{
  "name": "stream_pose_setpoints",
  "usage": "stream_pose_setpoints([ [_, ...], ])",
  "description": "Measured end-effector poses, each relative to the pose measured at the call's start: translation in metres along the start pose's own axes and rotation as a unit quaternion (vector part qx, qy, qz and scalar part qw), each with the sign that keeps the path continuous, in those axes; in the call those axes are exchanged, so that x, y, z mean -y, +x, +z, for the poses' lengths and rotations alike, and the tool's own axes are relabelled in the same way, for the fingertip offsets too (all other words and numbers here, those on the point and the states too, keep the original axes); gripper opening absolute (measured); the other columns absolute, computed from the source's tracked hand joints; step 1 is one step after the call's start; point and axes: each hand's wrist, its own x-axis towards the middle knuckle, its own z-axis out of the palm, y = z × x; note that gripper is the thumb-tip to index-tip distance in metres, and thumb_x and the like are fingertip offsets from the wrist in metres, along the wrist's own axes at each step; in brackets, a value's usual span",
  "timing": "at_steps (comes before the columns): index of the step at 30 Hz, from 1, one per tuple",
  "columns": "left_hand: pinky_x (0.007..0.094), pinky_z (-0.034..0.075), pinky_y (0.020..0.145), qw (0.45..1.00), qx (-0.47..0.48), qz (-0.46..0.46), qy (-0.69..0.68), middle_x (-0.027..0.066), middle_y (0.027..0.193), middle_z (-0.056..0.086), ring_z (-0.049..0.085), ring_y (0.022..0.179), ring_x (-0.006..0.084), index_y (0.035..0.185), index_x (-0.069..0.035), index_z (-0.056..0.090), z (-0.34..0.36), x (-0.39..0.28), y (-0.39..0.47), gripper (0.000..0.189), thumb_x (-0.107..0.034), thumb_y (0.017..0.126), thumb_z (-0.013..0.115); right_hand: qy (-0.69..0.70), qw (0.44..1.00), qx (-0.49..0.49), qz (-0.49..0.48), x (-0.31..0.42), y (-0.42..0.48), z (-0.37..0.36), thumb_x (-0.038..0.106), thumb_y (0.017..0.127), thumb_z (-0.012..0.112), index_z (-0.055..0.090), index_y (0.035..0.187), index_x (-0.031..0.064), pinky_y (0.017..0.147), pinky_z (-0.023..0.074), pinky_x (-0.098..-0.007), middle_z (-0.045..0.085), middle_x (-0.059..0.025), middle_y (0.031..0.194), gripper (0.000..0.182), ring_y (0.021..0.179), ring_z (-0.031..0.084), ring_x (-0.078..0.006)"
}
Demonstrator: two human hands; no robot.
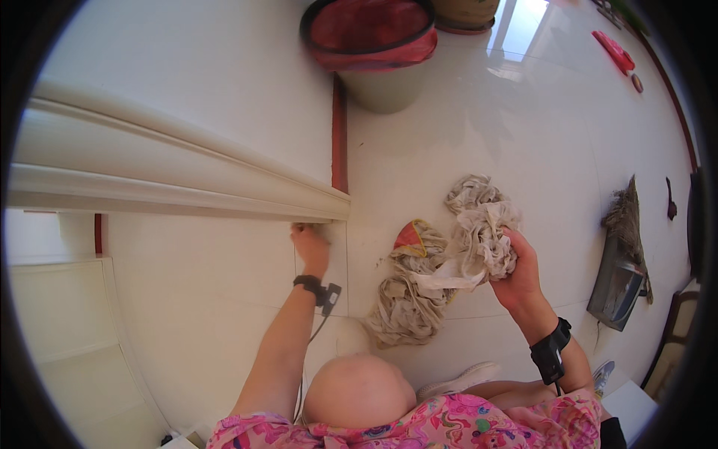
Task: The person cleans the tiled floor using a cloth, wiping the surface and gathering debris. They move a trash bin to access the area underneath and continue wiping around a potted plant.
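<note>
My right hand (519, 275) grips a bunched, soiled beige cloth (487, 236) in crumpled folds above the tiled floor. Close by on the tiles lies more crumpled beige cloth (409, 308), with a red, yellow-edged patch (408, 238) on it. Whether the two heaps are one piece I cannot tell. My left hand (310, 247) reaches down to the floor at the foot of a cream door frame (247, 193). Its fingers are blurred and partly hidden, with something small and brownish by them. What that hand holds, if anything, is unclear.
A bin with a red liner (387, 62) stands by the wall, beside a plant pot (465, 14). To the right lie a dustpan (614, 280) and a straw broom (627, 216). A red object (614, 53) is on the far floor. White shelving (67, 314) is at the left.
</note>
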Motion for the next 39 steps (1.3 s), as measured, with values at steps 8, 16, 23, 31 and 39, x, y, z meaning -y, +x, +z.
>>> stream_pose_setpoints([
  [8,0.0395,0.044,0.088,0.987,0.074,0.142,-0.004,0.0179,0.114,0.052,0.05,0.105,0.0356,0.101,0.005,0.063,-0.011,-0.067,-0.048,0.029,0.005,0.072,0.058,-0.003,0.999,0.04,0.016,-0.003,0.003,0.012,0.023,0.089,0.057,0.059,0.112,0.0066,0.087,0.0476,-0.0331,0.065,-0.004,0.108,0.028,0.099,0.061,-0.0164],
  [16,0.0399,0.046,0.089,0.929,0.048,0.275,-0.241,0.0152,0.11,0.056,0.052,0.102,0.0352,0.113,-0.003,0.061,-0.057,-0.062,-0.074,0.044,0.008,0.07,0.056,-0.011,1.0,0.013,-0.007,-0.002,0.005,0.001,0.023,0.09,0.055,0.058,0.114,0.0057,0.09,0.047,-0.033,0.064,-0.0047,0.111,0.029,0.102,0.061,-0.0174],
  [23,0.0431,0.045,0.086,0.973,-0.16,-0.026,-0.167,0.0178,0.105,0.058,0.051,0.099,0.0369,0.106,-0.001,0.06,-0.064,0.095,-0.001,0.037,0.008,0.072,0.049,-0.001,1.0,0.016,-0.024,0.004,0.002,-0.006,0.022,0.092,0.052,0.057,0.117,0.0044,0.091,0.0468,-0.0335,0.063,-0.0053,0.113,0.031,0.103,0.06,-0.0181],
  [31,0.0472,0.043,0.083,0.985,-0.167,0.032,-0.041,0.0224,0.104,0.058,0.053,0.095,0.0376,0.1,0.002,0.063,-0.017,0.07,0.025,0.026,0.001,0.076,0.052,-0.013,0.999,0.028,-0.009,-0.003,0.008,-0.007,0.022,0.092,0.052,0.057,0.117,0.0038,0.092,0.0468,-0.0333,0.063,-0.0055,0.113,0.032,0.104,0.06,-0.0187],
  [39,0.0411,0.044,0.092,0.927,0.06,0.27,-0.254,0.0176,0.111,0.057,0.052,0.102,0.0367,0.115,0.002,0.06,-0.057,-0.028,-0.078,0.049,0.012,0.068,0.051,-0.006,1.0,0.013,-0.015,-0.007,0.012,-0.005,0.022,0.091,0.054,0.058,0.116,0.0042,0.092,0.0469,-0.0335,0.064,-0.0051,0.112,0.031,0.102,0.06,-0.0187],
])
